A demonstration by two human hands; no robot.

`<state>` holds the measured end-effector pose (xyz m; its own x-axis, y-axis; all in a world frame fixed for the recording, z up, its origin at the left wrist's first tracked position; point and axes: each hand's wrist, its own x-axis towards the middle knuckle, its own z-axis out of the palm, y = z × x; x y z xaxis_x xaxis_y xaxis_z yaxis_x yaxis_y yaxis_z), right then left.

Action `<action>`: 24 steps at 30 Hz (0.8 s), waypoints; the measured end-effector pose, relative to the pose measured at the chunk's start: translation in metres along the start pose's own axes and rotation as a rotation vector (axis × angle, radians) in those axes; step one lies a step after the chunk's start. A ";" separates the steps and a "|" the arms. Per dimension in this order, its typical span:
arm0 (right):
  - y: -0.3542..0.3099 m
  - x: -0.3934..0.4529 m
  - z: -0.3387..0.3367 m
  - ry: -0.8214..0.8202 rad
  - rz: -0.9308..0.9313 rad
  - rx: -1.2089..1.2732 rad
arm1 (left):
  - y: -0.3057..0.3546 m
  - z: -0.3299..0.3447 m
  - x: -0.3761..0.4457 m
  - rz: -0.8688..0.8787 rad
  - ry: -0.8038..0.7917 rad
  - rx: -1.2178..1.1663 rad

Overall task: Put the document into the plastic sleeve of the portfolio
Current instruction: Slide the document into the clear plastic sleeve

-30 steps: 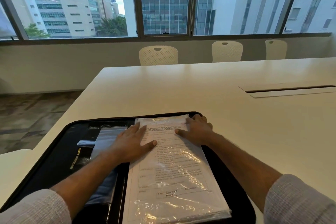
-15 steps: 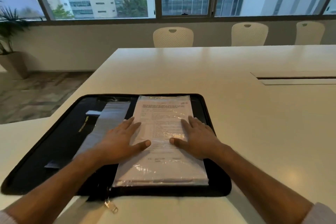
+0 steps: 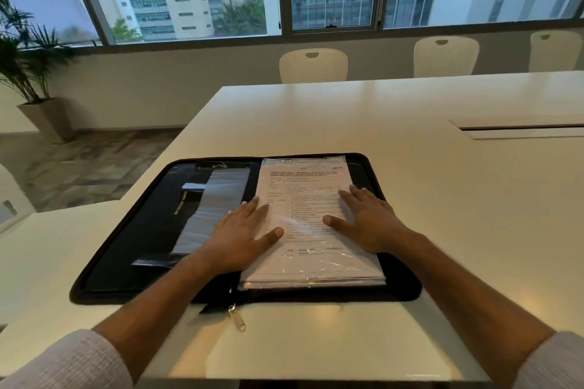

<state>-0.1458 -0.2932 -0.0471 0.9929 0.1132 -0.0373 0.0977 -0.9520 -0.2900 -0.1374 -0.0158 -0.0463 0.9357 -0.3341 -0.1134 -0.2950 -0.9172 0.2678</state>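
A black zip portfolio (image 3: 126, 249) lies open on the white table (image 3: 347, 123). On its right half sits a stack of clear plastic sleeves (image 3: 313, 275); a printed document (image 3: 303, 196) shows through the glossy top sleeve. My left hand (image 3: 240, 230) lies flat, fingers spread, on the left edge of the stack. My right hand (image 3: 366, 218) rests flat on the right edge. Neither hand grips anything. A clear zip pouch (image 3: 215, 208) lies on the portfolio's left half.
The portfolio's gold zipper pull (image 3: 237, 319) lies on the table near the front edge. A cable slot (image 3: 518, 129) is cut into the table at the right. White chairs (image 3: 313, 65) stand along the far side. A potted plant (image 3: 28, 73) stands at the left.
The camera has pulled back and tilted down, so the whole portfolio shows. Both hands have slid down the sleeve from its upper part toward the middle, staying flat.
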 end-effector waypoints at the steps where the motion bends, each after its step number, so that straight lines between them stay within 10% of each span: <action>1: -0.005 -0.006 -0.001 0.032 0.016 0.020 | -0.003 -0.005 -0.005 -0.009 0.031 -0.062; 10: -0.066 -0.049 0.015 0.095 -0.069 0.031 | -0.092 -0.032 -0.087 -0.251 0.451 -0.036; 24: -0.058 -0.048 0.024 -0.017 -0.081 -0.018 | -0.136 -0.029 -0.114 -0.869 0.410 -0.120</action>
<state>-0.2007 -0.2364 -0.0516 0.9805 0.1942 -0.0305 0.1786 -0.9447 -0.2750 -0.1984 0.1532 -0.0420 0.8197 0.5725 0.0184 0.5320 -0.7728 0.3460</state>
